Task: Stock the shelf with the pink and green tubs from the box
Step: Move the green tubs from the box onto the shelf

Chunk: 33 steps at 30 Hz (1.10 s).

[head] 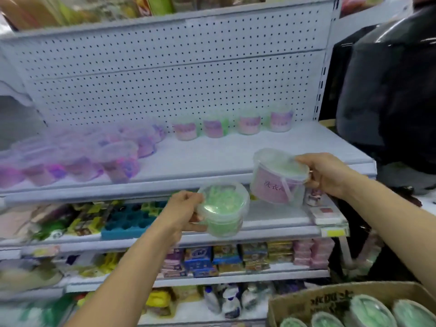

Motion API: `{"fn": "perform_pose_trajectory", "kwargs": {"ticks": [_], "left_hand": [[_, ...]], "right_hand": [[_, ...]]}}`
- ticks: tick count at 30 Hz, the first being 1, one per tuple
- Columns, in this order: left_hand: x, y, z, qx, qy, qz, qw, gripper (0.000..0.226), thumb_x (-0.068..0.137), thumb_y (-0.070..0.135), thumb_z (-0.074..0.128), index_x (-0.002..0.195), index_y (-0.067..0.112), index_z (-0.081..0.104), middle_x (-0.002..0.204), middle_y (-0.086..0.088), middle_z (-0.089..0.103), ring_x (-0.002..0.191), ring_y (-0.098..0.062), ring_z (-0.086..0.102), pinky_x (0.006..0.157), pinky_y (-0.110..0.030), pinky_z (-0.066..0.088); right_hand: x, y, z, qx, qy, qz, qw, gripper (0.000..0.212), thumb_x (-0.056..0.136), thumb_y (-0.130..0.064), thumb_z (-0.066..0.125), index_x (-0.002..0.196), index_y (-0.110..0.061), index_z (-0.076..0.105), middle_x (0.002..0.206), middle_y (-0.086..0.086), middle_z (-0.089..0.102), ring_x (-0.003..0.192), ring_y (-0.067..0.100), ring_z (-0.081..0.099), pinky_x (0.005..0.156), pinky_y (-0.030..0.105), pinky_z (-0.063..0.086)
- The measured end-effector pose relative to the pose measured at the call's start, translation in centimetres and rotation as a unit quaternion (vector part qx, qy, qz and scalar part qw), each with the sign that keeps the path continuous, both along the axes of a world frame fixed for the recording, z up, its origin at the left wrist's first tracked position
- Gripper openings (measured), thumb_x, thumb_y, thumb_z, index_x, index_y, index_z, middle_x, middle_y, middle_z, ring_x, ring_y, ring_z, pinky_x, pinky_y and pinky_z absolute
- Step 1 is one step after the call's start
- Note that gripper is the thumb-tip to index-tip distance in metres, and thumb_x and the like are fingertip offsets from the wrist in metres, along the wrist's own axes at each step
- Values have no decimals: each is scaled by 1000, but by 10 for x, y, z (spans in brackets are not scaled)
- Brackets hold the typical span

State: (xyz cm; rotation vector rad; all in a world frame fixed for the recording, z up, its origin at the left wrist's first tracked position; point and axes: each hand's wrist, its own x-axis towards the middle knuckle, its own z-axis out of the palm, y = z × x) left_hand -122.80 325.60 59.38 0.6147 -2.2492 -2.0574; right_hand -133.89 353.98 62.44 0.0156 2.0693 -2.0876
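Both hands are raised in front of the shelving, each carrying a tub. Fingers and thumb of the left hand [186, 212] curl round the side of a clear green tub [223, 210], its lid tipped toward the camera so the green beads inside show through. Up and to the right of it, the right hand [326, 174] grips a second tub [278, 177] at its rim, thumb on the lid and fingers under the edge; this one has a pink label with dark writing, a greenish tint under the lid, and it is tilted. The two tubs are close but not touching. Just beyond the right hand lies the white shelf [212, 156], its front edge level with the pink-labelled tub. Far behind both hands, against the pegboard back panel [165, 67], stands a row of pink and green tubs [232, 125], upright and side by side. Well to the left of the left hand, on the same shelf, sits a cluster of clear containers with purple contents [82, 159], blurred. Below the right forearm, at the lower right corner, is the cardboard box [330, 300], open, with green-lidded tubs [368, 312] packed inside. Under the left hand run lower shelves with mixed packaged goods [226, 257], too blurred to identify. A black bag-like mass [389, 90] stands to the right of the right hand.
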Motion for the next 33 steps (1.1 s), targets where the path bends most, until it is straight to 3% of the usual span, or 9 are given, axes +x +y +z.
{"fn": "perform_pose_trajectory", "kwargs": {"ticks": [3, 8, 14, 18, 20, 22, 24, 27, 33], "left_hand": [[-15, -37, 18, 10, 7, 21, 1000, 9, 94, 14, 55, 89, 7, 55, 58, -9, 44, 49, -19, 46, 62, -49, 59], [-35, -87, 36, -4, 8, 37, 999, 13, 93, 16, 55, 95, 3, 56, 63, -12, 45, 61, -28, 50, 66, -54, 58], [-47, -130, 43, 4, -5, 42, 999, 25, 92, 16, 55, 108, -2, 58, 54, -9, 45, 54, -24, 49, 61, -49, 60], [-50, -148, 42, 30, -18, 37, 999, 26, 91, 16, 56, 109, -3, 58, 63, -12, 45, 72, -32, 53, 60, -45, 59], [-50, -155, 41, 37, -22, 34, 998, 27, 90, 16, 56, 109, -2, 59, 64, -12, 46, 72, -32, 52, 59, -44, 59], [-51, -160, 41, 41, -25, 33, 998, 27, 90, 16, 57, 110, -2, 59, 73, -14, 46, 72, -31, 51, 61, -47, 59], [-51, -161, 44, 52, -20, 35, 998, 22, 89, 14, 58, 106, -1, 59, 75, -12, 45, 57, -24, 50, 63, -51, 59], [-53, -163, 54, 67, -1, 42, 997, 14, 89, 12, 59, 100, 3, 59, 74, -10, 45, 43, -15, 46, 63, -52, 59], [-72, -176, 80, 66, 41, 59, 995, 26, 89, 13, 62, 111, -1, 56, 80, -13, 45, 41, -16, 50, 63, -53, 58]], "right_hand": [[-32, -49, 23, -19, 23, -26, 999, 5, 91, -12, 56, 91, -7, 57, 68, 6, 46, 47, 14, 36, 33, 16, 25], [-81, -131, 41, -10, 37, -37, 999, 10, 91, -10, 55, 82, -9, 52, 61, 7, 43, 45, 15, 35, 33, 16, 26], [-124, -204, 34, 119, 33, -7, 992, 19, 92, -12, 55, 73, -8, 52, 61, 9, 46, 45, 17, 35, 34, 17, 25], [-128, -224, 28, 173, 50, 42, 983, 13, 94, -16, 51, 84, -9, 56, 72, 10, 50, 51, 19, 43, 41, 22, 34], [-126, -224, 27, 221, 105, 69, 967, 16, 94, -27, 50, 103, -17, 58, 90, 8, 54, 65, 26, 54, 52, 26, 43], [-124, -220, 25, 284, 209, 81, 932, 36, 88, -51, 51, 109, -23, 64, 116, 8, 56, 93, 34, 60, 71, 32, 50], [-118, -217, 23, 364, 303, 110, 874, 52, 73, -76, 48, 108, -41, 66, 128, -1, 54, 114, 21, 55, 91, 41, 48], [-109, -217, 19, 421, 353, 162, 820, 41, 77, -63, 59, 113, -43, 65, 125, -2, 52, 121, 20, 40, 102, 43, 37], [-127, -243, 24, 417, 374, 192, 806, 38, 89, -39, 60, 124, -27, 62, 136, 1, 53, 128, 21, 45, 106, 37, 36]]}}
